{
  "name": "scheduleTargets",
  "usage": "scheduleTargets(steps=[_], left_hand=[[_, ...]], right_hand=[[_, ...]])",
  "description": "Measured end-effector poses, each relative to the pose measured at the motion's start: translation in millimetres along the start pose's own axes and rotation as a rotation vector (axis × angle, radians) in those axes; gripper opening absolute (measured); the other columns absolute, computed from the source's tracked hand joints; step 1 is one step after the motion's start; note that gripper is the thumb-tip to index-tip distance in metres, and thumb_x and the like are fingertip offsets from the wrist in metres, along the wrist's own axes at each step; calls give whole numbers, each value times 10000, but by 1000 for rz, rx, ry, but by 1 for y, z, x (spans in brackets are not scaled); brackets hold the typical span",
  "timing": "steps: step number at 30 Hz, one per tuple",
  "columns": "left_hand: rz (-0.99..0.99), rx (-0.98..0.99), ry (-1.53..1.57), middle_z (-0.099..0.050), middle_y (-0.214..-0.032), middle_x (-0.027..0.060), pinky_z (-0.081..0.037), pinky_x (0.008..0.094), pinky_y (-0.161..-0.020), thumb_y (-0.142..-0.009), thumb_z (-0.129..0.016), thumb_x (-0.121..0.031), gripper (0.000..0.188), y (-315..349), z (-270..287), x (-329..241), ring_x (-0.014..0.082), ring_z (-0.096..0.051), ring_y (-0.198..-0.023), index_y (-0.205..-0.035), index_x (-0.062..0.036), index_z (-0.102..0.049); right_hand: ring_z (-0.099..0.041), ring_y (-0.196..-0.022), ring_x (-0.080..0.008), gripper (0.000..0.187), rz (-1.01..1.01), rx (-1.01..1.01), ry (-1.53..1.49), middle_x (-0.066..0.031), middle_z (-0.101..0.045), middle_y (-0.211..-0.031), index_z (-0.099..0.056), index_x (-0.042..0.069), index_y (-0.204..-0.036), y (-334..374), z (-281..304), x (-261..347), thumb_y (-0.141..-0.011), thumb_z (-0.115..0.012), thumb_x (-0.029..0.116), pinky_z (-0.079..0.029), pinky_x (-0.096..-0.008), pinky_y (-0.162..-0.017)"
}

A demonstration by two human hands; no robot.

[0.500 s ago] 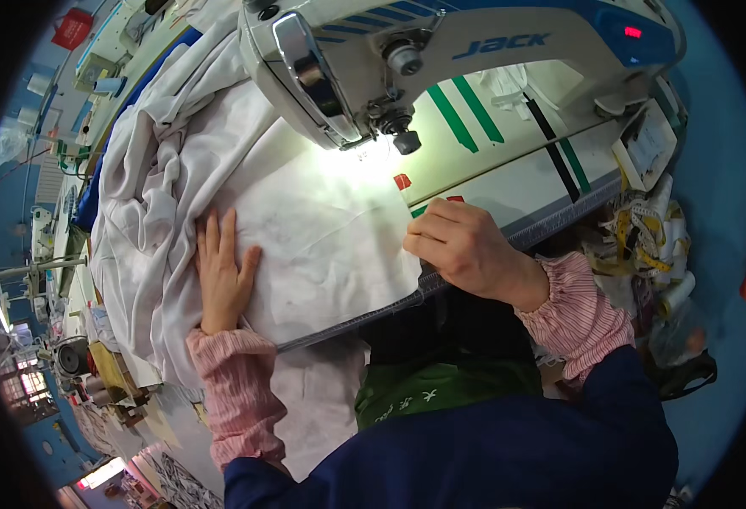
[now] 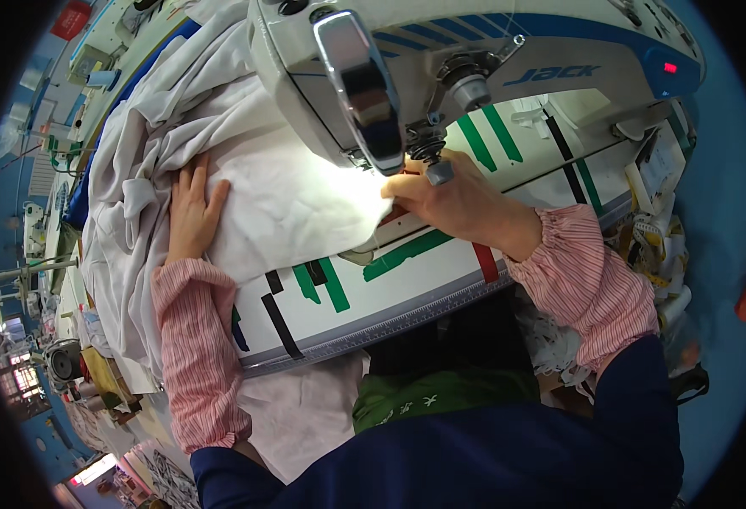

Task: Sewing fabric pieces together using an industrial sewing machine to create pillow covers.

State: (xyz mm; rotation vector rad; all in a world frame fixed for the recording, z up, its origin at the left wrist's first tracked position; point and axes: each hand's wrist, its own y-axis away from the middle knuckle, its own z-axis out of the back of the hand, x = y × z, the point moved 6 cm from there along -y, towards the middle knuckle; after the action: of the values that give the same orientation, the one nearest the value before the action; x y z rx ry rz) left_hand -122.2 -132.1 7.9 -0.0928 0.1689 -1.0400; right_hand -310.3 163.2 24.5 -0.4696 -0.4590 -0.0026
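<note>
A large piece of white fabric (image 2: 288, 216) covers the left part of the sewing table and runs under the head of a white and blue sewing machine (image 2: 508, 47). My left hand (image 2: 191, 212) rests flat on the cloth, fingers spread, beside its bunched folds. Close to the lit needle area, my right hand (image 2: 466, 202) pinches the fabric's right edge. Its fingertips are partly hidden behind the machine's thread tension knob (image 2: 441, 170). The needle itself is hidden from view.
Green, black and red tape strips (image 2: 407, 254) mark the white tabletop. A measuring tape (image 2: 373, 335) lines its near edge. More white cloth (image 2: 305, 407) hangs below at the left. Tape rolls and bundled material (image 2: 653, 246) sit at the right.
The fabric's near edge has moved away from me toward the needle, uncovering taped tabletop. My right hand has travelled up with it to the machine head. My left hand has slid slightly away and left.
</note>
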Motion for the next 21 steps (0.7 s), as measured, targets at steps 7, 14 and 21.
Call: scheduleTargets(steps=[7,14,21], left_hand=[[83,63,32,-443,-1389,194,-316,448,-1085,-960,-494,-443,586,-24,-7,20,428,-412,-1266,-1465,-158,-409],[89,-43,25,-466,-1359,188,-329,445,-1066,-957,-468,-492,599,-24,0,24,419,-431,-1239,-1463,-175,-414],[119,-43,-3,-473,-1352,183,-344,436,-1057,-970,-443,-488,572,-24,2,23,410,-445,-1241,-1442,-163,-432]], right_hand=[[-638,-714,-239,239,121,-59,313,-84,-633,-802,-622,25,-999,3,3,3,-840,-745,154,-511,-359,-691],[-627,-714,-240,224,-150,18,171,-85,-648,-827,-647,42,-1020,0,-10,-1,-860,-723,180,-485,-387,-722],[-646,-776,-271,138,-212,-67,179,-127,-659,-805,-692,32,-891,-1,-4,-2,-856,-708,164,-495,-398,-757]])
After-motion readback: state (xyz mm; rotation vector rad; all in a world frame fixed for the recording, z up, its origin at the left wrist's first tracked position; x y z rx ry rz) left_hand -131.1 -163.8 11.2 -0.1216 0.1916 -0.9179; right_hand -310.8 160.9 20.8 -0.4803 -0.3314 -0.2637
